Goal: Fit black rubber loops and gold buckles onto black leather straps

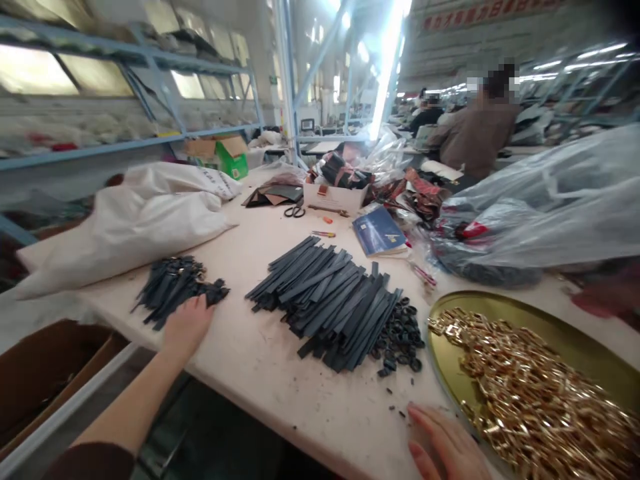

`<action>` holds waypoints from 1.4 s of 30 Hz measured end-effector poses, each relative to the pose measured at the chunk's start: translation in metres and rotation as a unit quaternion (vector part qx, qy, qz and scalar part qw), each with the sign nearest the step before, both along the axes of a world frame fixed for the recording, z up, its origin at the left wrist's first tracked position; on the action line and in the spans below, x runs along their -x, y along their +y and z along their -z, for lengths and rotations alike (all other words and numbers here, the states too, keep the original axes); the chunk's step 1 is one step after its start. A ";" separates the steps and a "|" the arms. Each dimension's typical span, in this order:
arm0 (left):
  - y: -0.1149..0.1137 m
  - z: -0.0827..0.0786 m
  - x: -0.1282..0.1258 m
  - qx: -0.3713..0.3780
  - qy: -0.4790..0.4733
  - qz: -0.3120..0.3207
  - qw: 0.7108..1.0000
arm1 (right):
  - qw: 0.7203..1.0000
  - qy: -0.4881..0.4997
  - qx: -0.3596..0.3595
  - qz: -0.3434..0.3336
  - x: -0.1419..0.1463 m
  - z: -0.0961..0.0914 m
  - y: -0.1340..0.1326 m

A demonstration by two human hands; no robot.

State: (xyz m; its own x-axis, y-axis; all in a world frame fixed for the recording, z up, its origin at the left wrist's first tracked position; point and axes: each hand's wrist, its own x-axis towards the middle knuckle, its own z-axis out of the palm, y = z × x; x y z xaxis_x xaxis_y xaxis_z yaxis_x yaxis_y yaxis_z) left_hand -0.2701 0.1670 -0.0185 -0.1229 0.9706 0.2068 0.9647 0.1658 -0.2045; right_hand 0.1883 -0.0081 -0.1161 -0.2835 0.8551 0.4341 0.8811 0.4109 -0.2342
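My left hand (187,323) reaches to the small pile of finished dark straps (173,288) at the left of the table; its fingers lie on the pile's near edge and are partly hidden, so a grip is unclear. My right hand (445,443) rests flat and open on the table's near edge, beside the round gold tray (565,333) heaped with gold buckles (530,393). Between the hands lies a big stack of long dark straps (327,300) with a heap of small black loops (403,337) next to it.
White sacks (135,223) lie at the left, a cardboard box (45,373) sits below the table edge. Behind are a blue booklet (379,231), scissors (295,211), a white box of parts (337,190) and clear plastic bags (545,207). People work farther back.
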 end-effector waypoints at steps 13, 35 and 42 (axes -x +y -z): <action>-0.003 -0.019 -0.257 0.082 -0.124 0.394 0.907 | 0.990 0.075 0.101 0.066 0.024 -0.031 -0.006; -0.025 0.008 -0.329 0.174 -0.128 0.302 0.929 | 0.986 0.145 0.055 0.064 0.003 -0.038 -0.003; 0.008 0.008 -0.305 0.178 -0.211 0.252 0.928 | 0.988 0.131 0.056 0.067 0.003 -0.039 -0.002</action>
State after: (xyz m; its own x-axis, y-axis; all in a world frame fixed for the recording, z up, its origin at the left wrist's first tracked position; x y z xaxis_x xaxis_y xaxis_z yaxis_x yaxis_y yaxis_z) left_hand 0.0348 0.1753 -0.0261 0.3671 0.9247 -0.1009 0.9083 -0.3330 0.2534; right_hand 0.1851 -0.0098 -0.0771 -0.0560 0.9244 0.3772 0.8291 0.2536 -0.4983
